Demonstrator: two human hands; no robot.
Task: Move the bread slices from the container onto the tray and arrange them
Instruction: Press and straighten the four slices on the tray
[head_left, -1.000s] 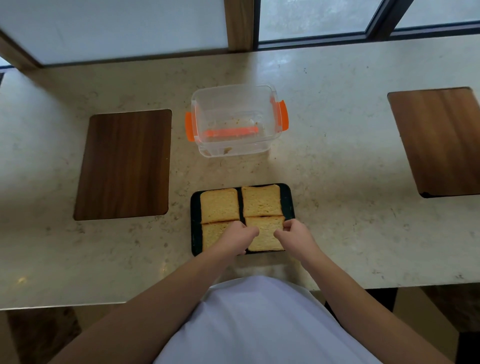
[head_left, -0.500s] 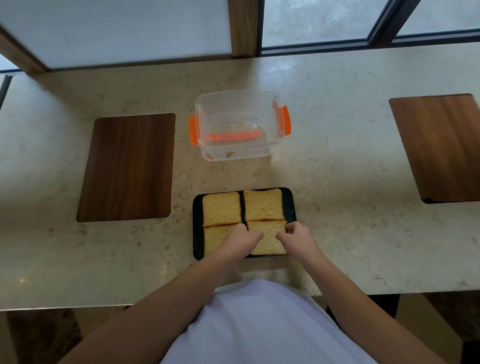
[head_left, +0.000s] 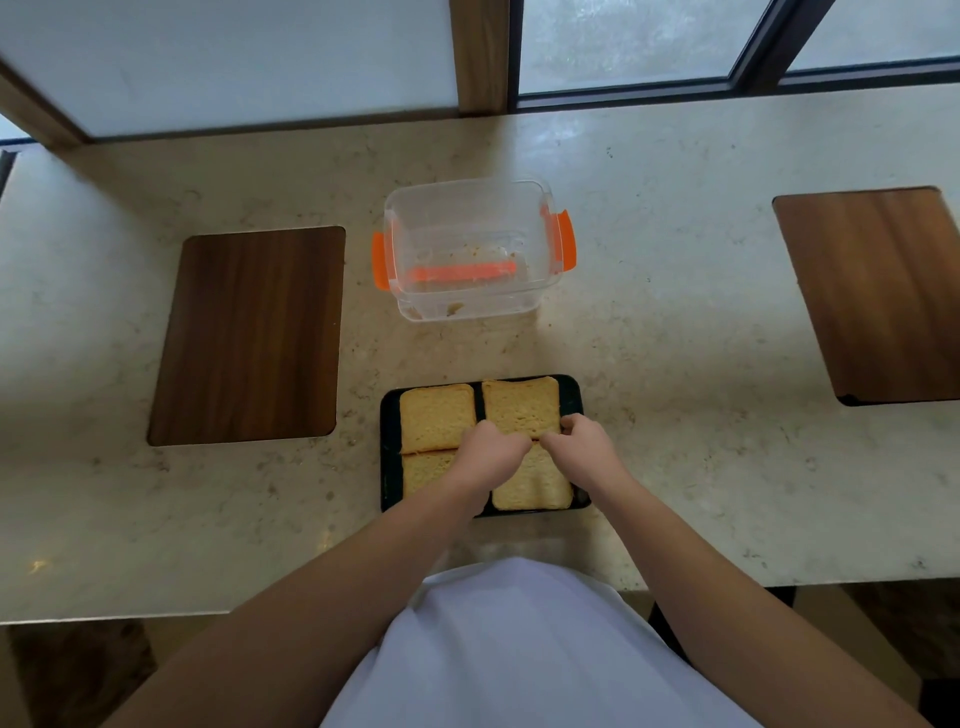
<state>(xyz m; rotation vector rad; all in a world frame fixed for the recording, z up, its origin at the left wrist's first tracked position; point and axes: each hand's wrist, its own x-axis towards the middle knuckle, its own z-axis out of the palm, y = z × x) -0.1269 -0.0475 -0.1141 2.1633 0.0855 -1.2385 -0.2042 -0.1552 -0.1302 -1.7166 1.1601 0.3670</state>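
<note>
You look steeply down from head height at the marble counter (head_left: 675, 338), facing the windows (head_left: 623, 41), your forearms close below.

A pale marbled stone counter (head_left: 675, 364) is stretching out beyond the fingers, with a dark wooden board (head_left: 249, 335) lying well to their left and another (head_left: 878, 293) to their right. Daylight is coming through windows (head_left: 623, 41) farther beyond.
</note>
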